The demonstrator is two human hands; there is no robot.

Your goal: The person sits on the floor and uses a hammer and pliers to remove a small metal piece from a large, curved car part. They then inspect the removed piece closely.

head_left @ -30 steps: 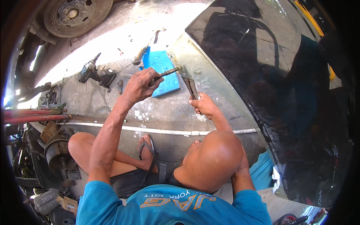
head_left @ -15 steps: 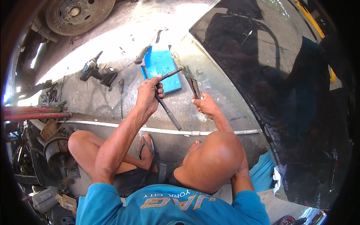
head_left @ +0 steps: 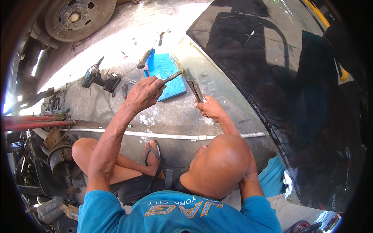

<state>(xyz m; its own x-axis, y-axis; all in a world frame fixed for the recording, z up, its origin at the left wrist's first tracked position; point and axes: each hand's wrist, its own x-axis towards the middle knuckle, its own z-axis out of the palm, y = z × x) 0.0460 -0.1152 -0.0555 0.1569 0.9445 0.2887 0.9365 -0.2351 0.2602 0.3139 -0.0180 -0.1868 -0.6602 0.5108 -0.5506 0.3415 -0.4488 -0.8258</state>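
Observation:
My left hand (head_left: 145, 93) is closed around a dark metal bar tool (head_left: 174, 75), which looks like a wrench bar. One rounded end sticks out past the fingers to the right; the rest is hidden by the hand. In my right hand (head_left: 211, 108) is a grey metal hand tool (head_left: 197, 92) with long close-set sides, perhaps locking pliers. Its upper end points up and left, close to the bar's end; I cannot tell whether they touch. Beyond both hands, a blue flat case (head_left: 165, 68) lies on the concrete floor.
A cordless impact driver (head_left: 99, 79) and a screwdriver (head_left: 124, 91) lie to the left. A brown-handled tool (head_left: 143, 60) rests against the case. A large dark glass panel (head_left: 303, 116) fills the right. Red bars (head_left: 39, 123), a white pipe (head_left: 171, 136) and a wheel (head_left: 75, 17) are also about.
My left hand has moved left and turned over, back of the hand up. The bar's longer arm, which pointed down to the right, is out of sight. My right hand has shifted slightly left.

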